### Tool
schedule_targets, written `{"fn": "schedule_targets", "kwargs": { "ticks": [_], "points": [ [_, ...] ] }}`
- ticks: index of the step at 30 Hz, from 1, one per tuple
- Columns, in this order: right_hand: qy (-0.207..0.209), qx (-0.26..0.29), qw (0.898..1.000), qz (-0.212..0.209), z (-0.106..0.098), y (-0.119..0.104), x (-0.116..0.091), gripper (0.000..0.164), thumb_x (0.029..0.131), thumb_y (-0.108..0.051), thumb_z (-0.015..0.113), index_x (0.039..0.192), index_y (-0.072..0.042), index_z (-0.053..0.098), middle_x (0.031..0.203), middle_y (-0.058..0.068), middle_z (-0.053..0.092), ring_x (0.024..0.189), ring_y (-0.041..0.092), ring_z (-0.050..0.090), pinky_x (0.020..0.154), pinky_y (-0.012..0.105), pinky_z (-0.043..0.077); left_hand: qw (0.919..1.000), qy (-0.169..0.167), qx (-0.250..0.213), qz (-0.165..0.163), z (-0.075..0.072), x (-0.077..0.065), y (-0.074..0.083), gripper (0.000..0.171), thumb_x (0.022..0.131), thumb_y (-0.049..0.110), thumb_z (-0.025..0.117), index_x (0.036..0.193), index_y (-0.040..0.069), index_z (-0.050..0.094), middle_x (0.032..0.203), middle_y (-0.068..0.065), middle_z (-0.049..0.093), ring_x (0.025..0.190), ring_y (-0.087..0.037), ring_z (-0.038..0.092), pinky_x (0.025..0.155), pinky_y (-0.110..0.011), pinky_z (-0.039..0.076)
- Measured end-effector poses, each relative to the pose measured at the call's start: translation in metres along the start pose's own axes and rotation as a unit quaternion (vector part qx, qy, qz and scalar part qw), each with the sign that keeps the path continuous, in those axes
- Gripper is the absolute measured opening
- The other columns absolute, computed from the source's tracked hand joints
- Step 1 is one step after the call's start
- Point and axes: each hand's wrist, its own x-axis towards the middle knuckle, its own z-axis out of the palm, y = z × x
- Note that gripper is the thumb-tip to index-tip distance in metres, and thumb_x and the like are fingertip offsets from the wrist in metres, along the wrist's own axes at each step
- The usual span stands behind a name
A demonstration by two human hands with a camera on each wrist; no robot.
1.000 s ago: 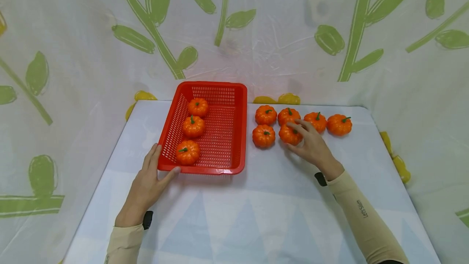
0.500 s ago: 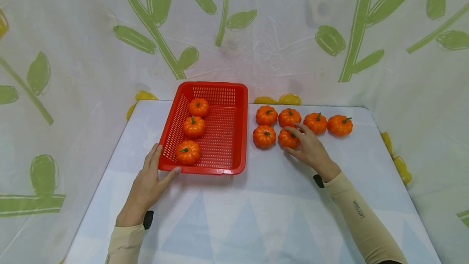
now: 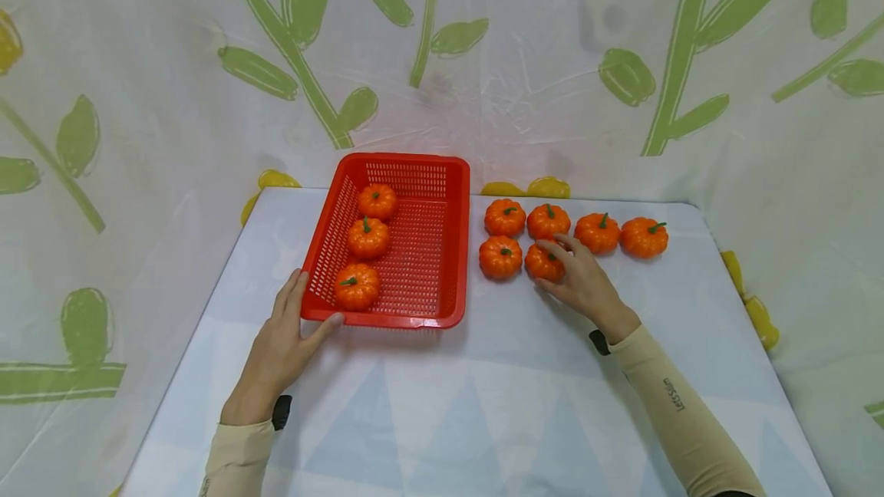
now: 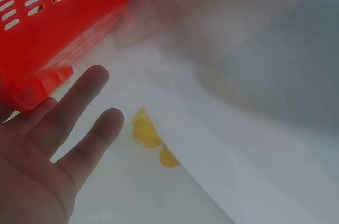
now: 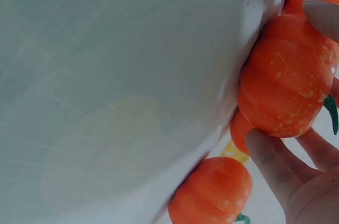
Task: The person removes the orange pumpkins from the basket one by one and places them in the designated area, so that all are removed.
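My right hand (image 3: 585,282) curves its thumb and fingers around a small orange pumpkin (image 5: 288,75) on the table, in the front row. Its green stem shows beside my fingers in the right wrist view; in the head view the hand partly covers this pumpkin. My left hand (image 3: 276,347) rests against the near left corner of a red plastic basket (image 3: 400,320), fingers fairly straight along its side and thumb at the front rim. Two extended fingers (image 4: 90,144) stand off the basket in the left wrist view. Three pumpkins (image 3: 357,287) lie along the basket's left side.
Another front-row pumpkin (image 3: 500,257) sits between the basket and my right hand. Behind them several more pumpkins (image 3: 644,238) form a row near the back edge of the white table (image 3: 442,405). A flower-printed curtain (image 3: 525,98) hangs behind.
My right hand has shifted slightly left and closed its thumb and fingers around the front-row pumpkin. My left hand stays at the basket corner. The view drifts slightly.
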Motion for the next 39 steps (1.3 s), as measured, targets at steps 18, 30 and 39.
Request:
{"fn": "schedule_targets", "kwargs": {
  "ticks": [18, 30, 39],
  "points": [
    [-0.011, -0.018, 1.0, 0.006, -0.001, -0.002, 0.002, 0.073, 0.081, -0.025, 0.087, 0.145, -0.014, 0.054, 0.149, 0.028, 0.041, 0.126, 0.048, 0.049, 0.101, 0.064, 0.045, 1.0, -0.005, 0.0, -0.005, -0.001, 0.0, 0.0, 0.101, 0.094, 0.059, 0.064, 0.164, 0.012, 0.008, 0.169, -0.013, 0.011, 0.134, -0.052, 0.043, 0.104, -0.069, 0.038],
    [0.018, -0.015, 1.0, 0.0, -0.003, -0.002, 0.001, 0.076, 0.08, -0.03, 0.088, 0.144, -0.012, 0.051, 0.15, 0.024, 0.041, 0.128, 0.047, 0.048, 0.099, 0.065, 0.046, 0.9999, -0.007, -0.002, -0.007, -0.001, 0.0, 0.001, 0.102, 0.094, 0.059, 0.064, 0.164, 0.012, 0.007, 0.168, -0.014, 0.012, 0.136, -0.051, 0.042, 0.104, -0.069, 0.038],
    [0.083, 0.001, 0.996, -0.027, -0.005, -0.012, 0.004, 0.072, 0.082, -0.031, 0.087, 0.144, -0.013, 0.054, 0.15, 0.022, 0.044, 0.133, 0.044, 0.044, 0.102, 0.065, 0.043, 1.0, -0.002, 0.002, -0.003, 0.001, 0.0, -0.001, 0.102, 0.094, 0.059, 0.064, 0.164, 0.011, 0.008, 0.168, -0.014, 0.012, 0.135, -0.051, 0.043, 0.103, -0.069, 0.039]
  ]
}}
